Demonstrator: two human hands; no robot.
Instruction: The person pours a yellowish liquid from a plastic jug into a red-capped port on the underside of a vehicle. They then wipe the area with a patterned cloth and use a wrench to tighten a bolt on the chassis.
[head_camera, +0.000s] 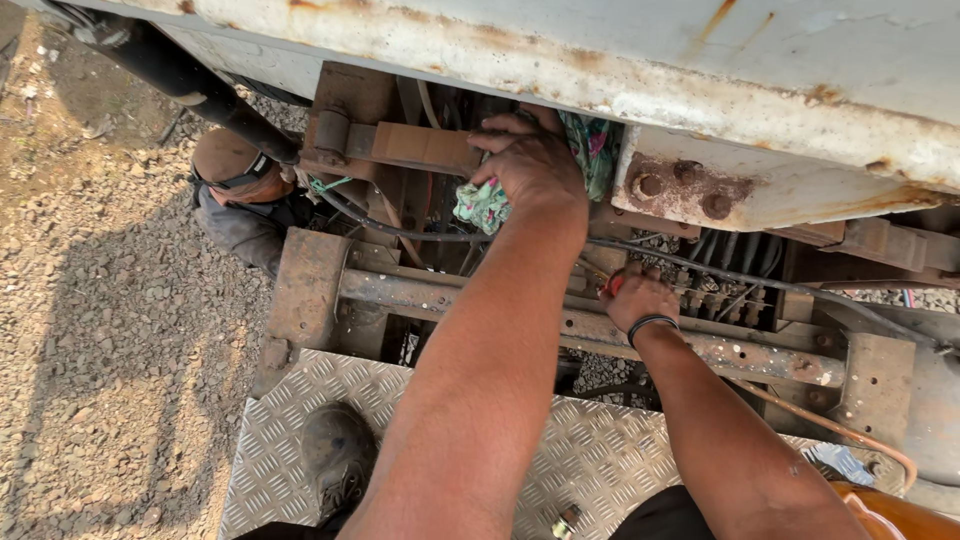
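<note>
The green patterned rag (487, 203) sits bunched under my left hand (532, 160), jammed into the gap beneath the rusty white metal body (640, 60), with more of it showing at the far side of my knuckles. My left fingers are curled down over the cloth, pressing it against the brown bracket (420, 147) just beside it. My right hand (636, 296) is lower, well below the white body, closed round a small red-handled tool (612, 285) and resting on the rusted frame rail (700, 345). Black cables (740, 268) run between my two hands, so room there is tight. Below the white body's edge lies the checker plate step (600, 450) with my shoe (338, 455). Another person's capped head (228, 160) is beside the gravel (100, 300).
</note>
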